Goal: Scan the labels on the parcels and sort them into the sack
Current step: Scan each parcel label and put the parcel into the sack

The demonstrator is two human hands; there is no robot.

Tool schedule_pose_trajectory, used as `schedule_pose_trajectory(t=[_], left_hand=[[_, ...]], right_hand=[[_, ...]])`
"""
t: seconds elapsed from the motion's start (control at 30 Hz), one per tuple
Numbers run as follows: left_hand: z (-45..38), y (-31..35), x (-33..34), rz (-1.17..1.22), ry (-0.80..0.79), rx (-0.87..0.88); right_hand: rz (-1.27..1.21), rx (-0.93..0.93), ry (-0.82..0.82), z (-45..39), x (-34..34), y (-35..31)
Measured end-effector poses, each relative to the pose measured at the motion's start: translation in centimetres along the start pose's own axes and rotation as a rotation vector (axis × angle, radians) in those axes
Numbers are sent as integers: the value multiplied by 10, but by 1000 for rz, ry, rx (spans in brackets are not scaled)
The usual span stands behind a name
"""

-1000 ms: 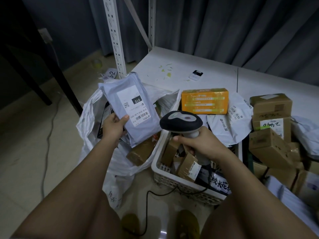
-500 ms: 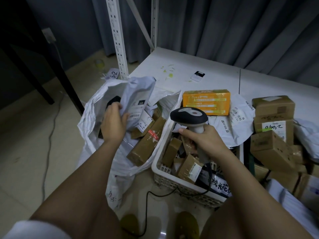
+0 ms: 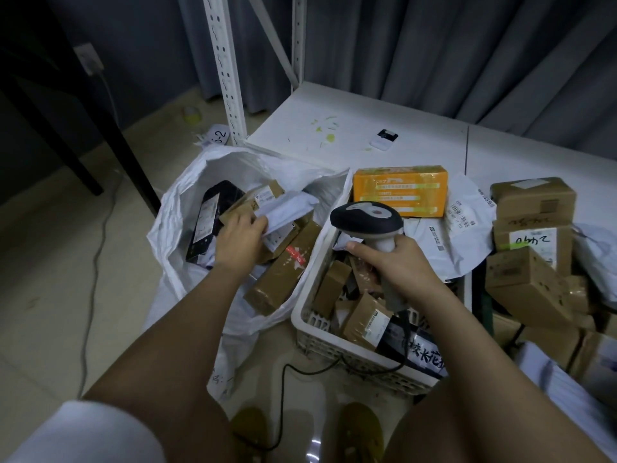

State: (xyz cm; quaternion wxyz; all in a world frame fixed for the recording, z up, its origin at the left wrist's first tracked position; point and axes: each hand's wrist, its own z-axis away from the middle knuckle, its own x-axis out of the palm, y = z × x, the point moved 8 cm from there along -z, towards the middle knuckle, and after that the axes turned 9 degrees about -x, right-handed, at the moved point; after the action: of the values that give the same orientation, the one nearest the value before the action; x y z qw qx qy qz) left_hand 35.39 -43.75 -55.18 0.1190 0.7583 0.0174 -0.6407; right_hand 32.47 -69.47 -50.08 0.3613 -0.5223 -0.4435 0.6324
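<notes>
Now the left hand (image 3: 238, 240) pinches the soft grey mailer (image 3: 287, 212) inside the sack (image 3: 173, 208) at left; light and floppy, best taken by its edge. Right hand (image 3: 397, 262) grips the scanner (image 3: 367, 217).

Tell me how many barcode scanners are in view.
1: the barcode scanner is gripped in the right hand, above the white basket. Others may be hidden under parcels.

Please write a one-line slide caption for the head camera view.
Left hand lowers a grey mailer into the white sack while the right hand grips the barcode scanner.
</notes>
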Motion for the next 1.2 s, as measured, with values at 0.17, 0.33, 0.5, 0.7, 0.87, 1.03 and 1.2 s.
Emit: schedule_pose_trajectory(t=[0.17,0.33,0.5,0.7,0.87,1.03,1.2], left_hand=[[2,0,28,-9,-86,-44],[-18,14,54,-142,-120,84],[3,-32,144,-157,-553,-46],[-19,-13,113,120,-403,-110],[-11,51,72,394,-227,23],[22,122,87,482,-310,146],[35,155,174,448,-568,90]], right_hand=[[-27,6,-38,1,6,5],[-30,23,-32,-4,5,10],[-46,71,12,-10,-3,20],[-60,122,75,-14,-21,24],[-70,165,133,-13,-34,33],[-67,243,192,-9,-48,52],[-142,307,228,-7,-52,79]])
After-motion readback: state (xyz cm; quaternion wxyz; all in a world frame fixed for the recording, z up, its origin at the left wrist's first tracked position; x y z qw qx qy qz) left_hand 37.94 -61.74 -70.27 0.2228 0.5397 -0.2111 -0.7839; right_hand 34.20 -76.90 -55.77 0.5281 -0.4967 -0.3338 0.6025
